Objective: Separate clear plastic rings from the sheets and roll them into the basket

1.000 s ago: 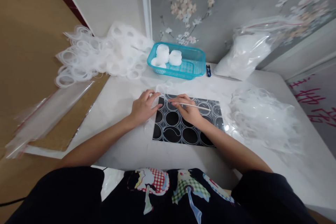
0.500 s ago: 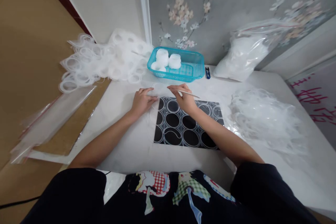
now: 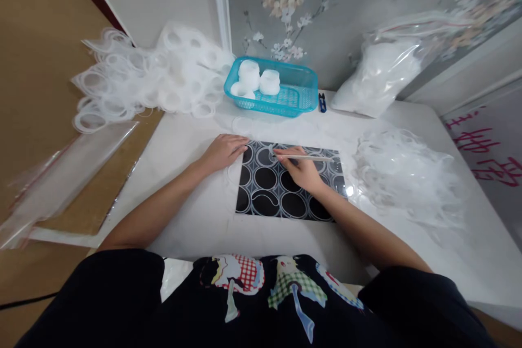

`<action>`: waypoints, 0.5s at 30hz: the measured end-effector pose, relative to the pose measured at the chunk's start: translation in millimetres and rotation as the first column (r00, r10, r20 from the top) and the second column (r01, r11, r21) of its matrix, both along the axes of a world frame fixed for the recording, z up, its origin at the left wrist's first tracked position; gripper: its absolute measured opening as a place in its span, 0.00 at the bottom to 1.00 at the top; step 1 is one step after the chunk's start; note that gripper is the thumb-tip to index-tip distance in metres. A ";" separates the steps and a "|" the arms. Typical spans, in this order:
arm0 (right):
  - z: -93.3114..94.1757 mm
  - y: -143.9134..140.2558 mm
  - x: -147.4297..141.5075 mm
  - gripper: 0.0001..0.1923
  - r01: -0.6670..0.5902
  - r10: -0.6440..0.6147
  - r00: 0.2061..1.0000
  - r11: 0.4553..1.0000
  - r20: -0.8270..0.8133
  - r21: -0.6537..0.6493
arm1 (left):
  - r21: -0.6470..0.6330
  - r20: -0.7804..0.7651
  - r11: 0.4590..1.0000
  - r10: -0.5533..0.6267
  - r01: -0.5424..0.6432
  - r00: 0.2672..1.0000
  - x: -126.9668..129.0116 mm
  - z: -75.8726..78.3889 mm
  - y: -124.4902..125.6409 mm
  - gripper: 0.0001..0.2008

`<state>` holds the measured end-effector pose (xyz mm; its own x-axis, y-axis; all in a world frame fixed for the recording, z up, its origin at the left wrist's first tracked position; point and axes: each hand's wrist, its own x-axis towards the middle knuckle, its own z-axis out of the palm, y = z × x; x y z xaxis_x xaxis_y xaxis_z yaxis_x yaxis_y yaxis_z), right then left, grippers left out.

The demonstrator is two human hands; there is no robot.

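We rest our left hand (image 3: 222, 150) flat on the desk (image 3: 196, 217), fingers (image 3: 238, 147) loosely spread and holding nothing, their tips at the left edge of the black mat (image 3: 285, 185). Whether they press a clear film there we cannot tell. Our right hand (image 3: 299, 169) lies over the mat's upper middle with its fingers closed around a thin stick (image 3: 305, 157), pinched near its left end. The stick lies almost level across the mat, its free end pointing right, and its held end sits at a small pale piece (image 3: 271, 149) on one of the mat's circles.

The mat sits in the middle of the desk, printed with dark circles ringed in grey. Behind it stands a blue basket (image 3: 302, 92) with white round pieces (image 3: 259, 80) inside. Just right of the basket lies a small dark blue tool (image 3: 322, 102). A filled clear bag (image 3: 377, 79) leans against the wall further right. A heap of clear plastic (image 3: 403, 174) lies right of the mat, and a pile of white rings (image 3: 142, 81) spreads off the desk's far left corner.
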<state>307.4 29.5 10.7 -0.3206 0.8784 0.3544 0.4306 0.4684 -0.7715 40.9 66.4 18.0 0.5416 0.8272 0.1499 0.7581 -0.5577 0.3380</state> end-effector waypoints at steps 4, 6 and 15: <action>-14.9 -5.1 -6.3 0.18 0.022 -0.025 0.999 0.993 -0.027 -0.119 | -0.036 -0.115 0.999 0.023 -0.028 0.993 0.1 3.9 -0.3 0.21; -17.1 -5.0 -8.1 0.20 0.054 -0.064 0.997 0.984 -0.052 -0.172 | -0.043 -0.152 0.998 0.036 -0.043 0.988 -0.6 4.5 0.7 0.21; -17.9 -5.4 -8.7 0.20 0.035 -0.037 0.999 0.989 -0.011 -0.147 | 0.098 -0.137 0.993 -0.058 0.071 0.989 23.6 12.3 -26.3 0.21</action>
<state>298.7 24.1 -7.2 -0.2844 0.9319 0.2250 0.4341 0.3344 -0.8365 64.5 40.1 30.4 0.6142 0.7738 0.1549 0.7538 -0.6333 0.1750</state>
